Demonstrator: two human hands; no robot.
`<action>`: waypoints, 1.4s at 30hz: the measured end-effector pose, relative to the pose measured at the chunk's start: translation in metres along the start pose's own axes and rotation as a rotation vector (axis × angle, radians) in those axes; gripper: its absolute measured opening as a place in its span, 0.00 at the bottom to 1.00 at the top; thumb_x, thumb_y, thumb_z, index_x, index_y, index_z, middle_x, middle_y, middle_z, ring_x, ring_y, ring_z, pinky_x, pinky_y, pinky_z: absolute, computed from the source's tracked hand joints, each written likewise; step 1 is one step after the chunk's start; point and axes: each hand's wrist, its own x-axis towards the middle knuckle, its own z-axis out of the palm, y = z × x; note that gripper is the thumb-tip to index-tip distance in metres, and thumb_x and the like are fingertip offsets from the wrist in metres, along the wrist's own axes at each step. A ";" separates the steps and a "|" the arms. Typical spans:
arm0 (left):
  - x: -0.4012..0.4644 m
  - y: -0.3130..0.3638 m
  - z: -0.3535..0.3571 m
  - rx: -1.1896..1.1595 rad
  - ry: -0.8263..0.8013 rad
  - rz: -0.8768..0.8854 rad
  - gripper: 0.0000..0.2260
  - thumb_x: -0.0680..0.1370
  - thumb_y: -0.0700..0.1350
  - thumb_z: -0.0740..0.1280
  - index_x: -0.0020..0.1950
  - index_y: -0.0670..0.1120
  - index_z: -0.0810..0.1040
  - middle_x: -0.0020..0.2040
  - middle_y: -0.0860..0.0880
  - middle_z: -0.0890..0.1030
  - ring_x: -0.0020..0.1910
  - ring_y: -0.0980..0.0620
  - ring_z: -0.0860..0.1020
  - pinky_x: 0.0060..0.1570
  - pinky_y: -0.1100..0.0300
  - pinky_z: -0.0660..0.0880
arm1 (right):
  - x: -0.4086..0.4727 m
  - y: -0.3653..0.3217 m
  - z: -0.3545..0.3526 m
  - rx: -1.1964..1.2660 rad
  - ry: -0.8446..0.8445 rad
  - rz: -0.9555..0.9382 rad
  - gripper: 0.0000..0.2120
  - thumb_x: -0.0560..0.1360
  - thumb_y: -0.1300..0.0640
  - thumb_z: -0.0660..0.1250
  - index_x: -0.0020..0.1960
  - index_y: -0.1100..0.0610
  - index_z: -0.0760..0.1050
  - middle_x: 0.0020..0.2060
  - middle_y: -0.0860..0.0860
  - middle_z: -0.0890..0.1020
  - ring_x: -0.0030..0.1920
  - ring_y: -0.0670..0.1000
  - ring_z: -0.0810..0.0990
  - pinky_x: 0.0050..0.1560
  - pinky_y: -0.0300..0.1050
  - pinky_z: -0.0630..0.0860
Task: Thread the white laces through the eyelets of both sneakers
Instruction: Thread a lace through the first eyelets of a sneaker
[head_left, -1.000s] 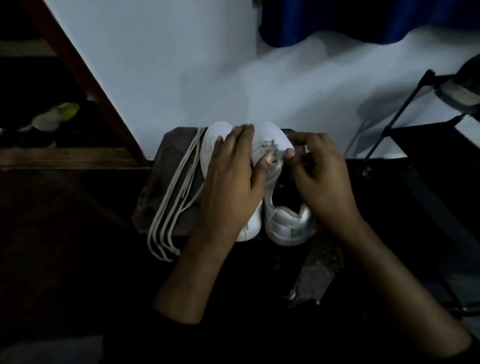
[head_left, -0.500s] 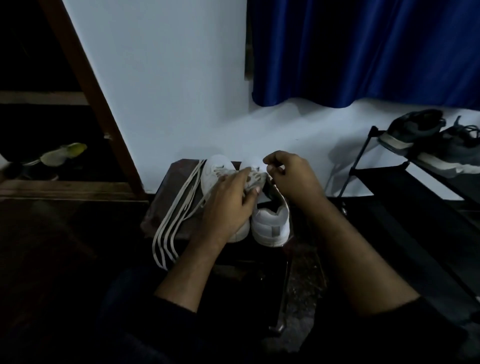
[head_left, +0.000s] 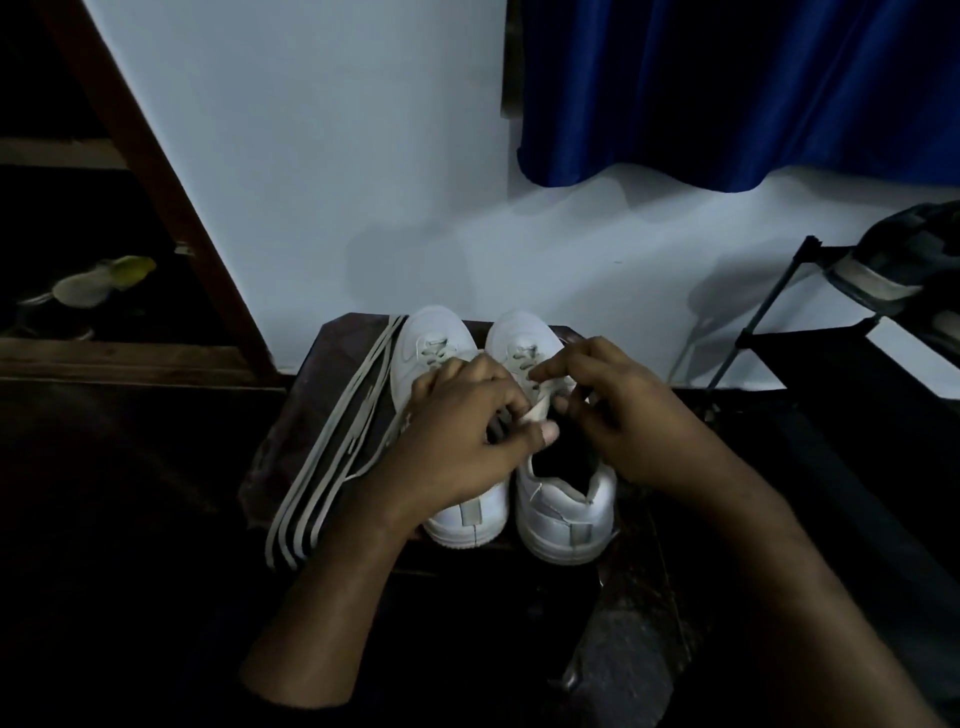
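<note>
Two white sneakers stand side by side on a small dark stool (head_left: 322, 395), toes toward the wall. My left hand (head_left: 462, 441) lies over the left sneaker (head_left: 467, 514) and reaches across to the right sneaker (head_left: 566, 504), its thumb and fingers pinching a white lace end at the tongue. My right hand (head_left: 618, 410) hovers over the right sneaker's eyelets with fingers curled, pinching at the same lace. The first eyelets near both toes carry lace. Loose white laces (head_left: 337, 447) lie in long strands on the stool's left side.
A white wall rises just behind the stool, with a blue curtain (head_left: 727, 93) above right. A black shoe rack (head_left: 841, 353) with a dark shoe (head_left: 893, 265) stands at right. A wooden frame (head_left: 150, 171) and a yellowish shoe (head_left: 98, 283) are at left.
The camera has tilted up and back down while both hands stayed on the right sneaker. My right hand has slid nearer along the eyelets, and the left thumb now pinches the lace.
</note>
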 end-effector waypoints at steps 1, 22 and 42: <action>-0.001 0.000 -0.001 0.022 -0.014 0.015 0.10 0.74 0.65 0.64 0.43 0.59 0.72 0.46 0.63 0.73 0.53 0.60 0.68 0.59 0.60 0.56 | 0.000 0.000 0.001 -0.010 -0.002 -0.004 0.14 0.79 0.60 0.69 0.62 0.47 0.78 0.56 0.43 0.74 0.50 0.40 0.77 0.47 0.29 0.69; -0.004 0.017 -0.020 -0.667 0.173 -0.134 0.14 0.82 0.53 0.68 0.41 0.47 0.83 0.35 0.46 0.82 0.34 0.55 0.77 0.38 0.54 0.75 | -0.002 0.007 0.002 0.086 0.282 0.093 0.12 0.78 0.63 0.68 0.55 0.47 0.80 0.50 0.42 0.80 0.48 0.44 0.81 0.50 0.44 0.77; 0.012 0.014 0.003 -0.257 0.119 -0.184 0.06 0.78 0.52 0.73 0.53 0.55 0.84 0.36 0.55 0.80 0.30 0.61 0.77 0.38 0.55 0.80 | 0.003 -0.005 0.008 -0.086 0.178 0.077 0.18 0.74 0.61 0.72 0.59 0.43 0.78 0.39 0.42 0.74 0.38 0.43 0.76 0.40 0.38 0.73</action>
